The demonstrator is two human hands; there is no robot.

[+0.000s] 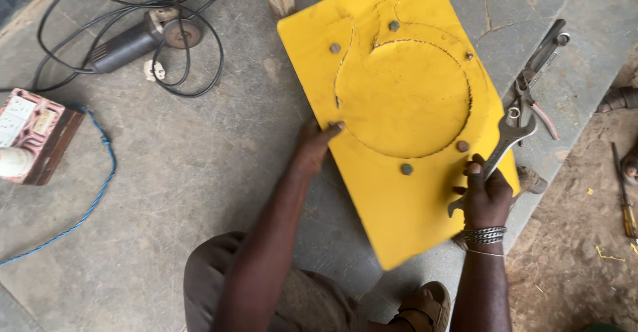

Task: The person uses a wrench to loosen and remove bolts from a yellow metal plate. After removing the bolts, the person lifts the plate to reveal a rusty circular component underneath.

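A yellow plate [405,199] is seen lying on the concrete floor [186,166], a circle cut into it, five bolts [407,169] set around the cut. The left hand [316,147] is laid on the plate's left edge, fingers curled over the rim. The right hand [487,198] is closed around a spanner [506,139], whose open end rests on the plate near its right edge. Pliers [539,73] lie just right of the plate. Far left, a grinder [136,39] with coiled cable; a socket box [30,132] at the left. No containers are seen.
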